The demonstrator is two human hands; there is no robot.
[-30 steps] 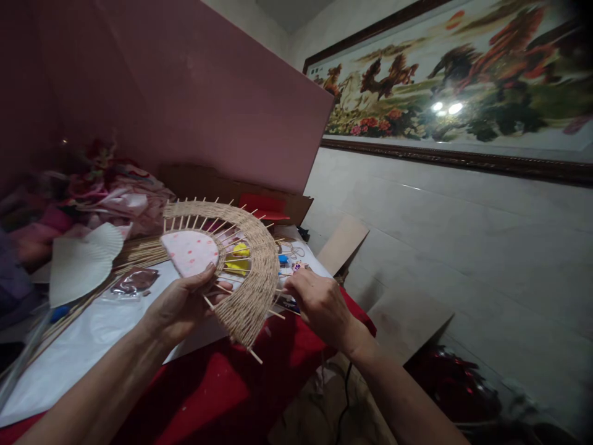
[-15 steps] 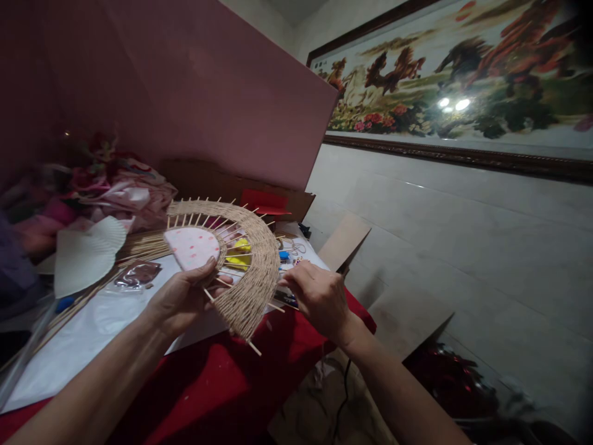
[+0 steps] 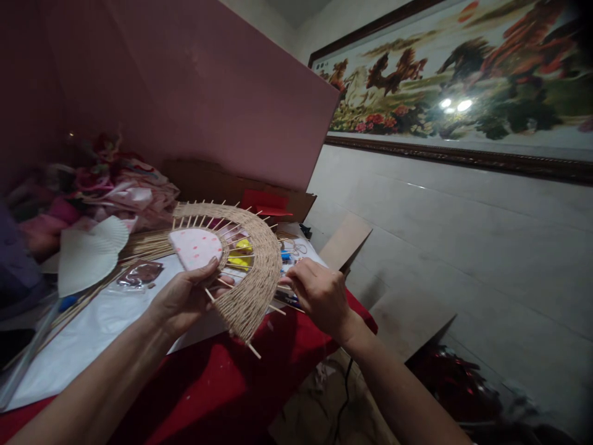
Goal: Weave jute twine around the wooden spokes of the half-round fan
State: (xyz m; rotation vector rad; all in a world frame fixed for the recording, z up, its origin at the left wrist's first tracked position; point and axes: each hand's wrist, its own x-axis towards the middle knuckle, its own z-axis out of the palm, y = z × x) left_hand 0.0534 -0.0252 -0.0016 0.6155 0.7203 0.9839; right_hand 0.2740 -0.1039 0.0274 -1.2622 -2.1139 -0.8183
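A half-round woven fan (image 3: 262,259) of tan twine on thin wooden sticks is held up over the table. At its inner side is a white half-disc (image 3: 197,247) with pink-red dots. My left hand (image 3: 188,296) grips the fan by this inner part, thumb on the dotted face and fingers behind. Stick ends jut out past the twine's outer edge. Right at that outer edge, my right hand (image 3: 317,293) is closed in a pinch, its fingertips beside the twine. What lies between those fingertips is too small to make out.
The table has a red cloth (image 3: 217,383) and white sheets (image 3: 88,340). On the left lie a pale pleated fan (image 3: 90,253), a brown packet (image 3: 141,273), a bundle of sticks (image 3: 143,245) and heaped pink fabric (image 3: 143,194). A yellow item (image 3: 241,254) shows through the sticks.
Little differs. The right-hand fingers have shifted slightly at the fan's outer edge, and the left hand keeps its grip on the fan.
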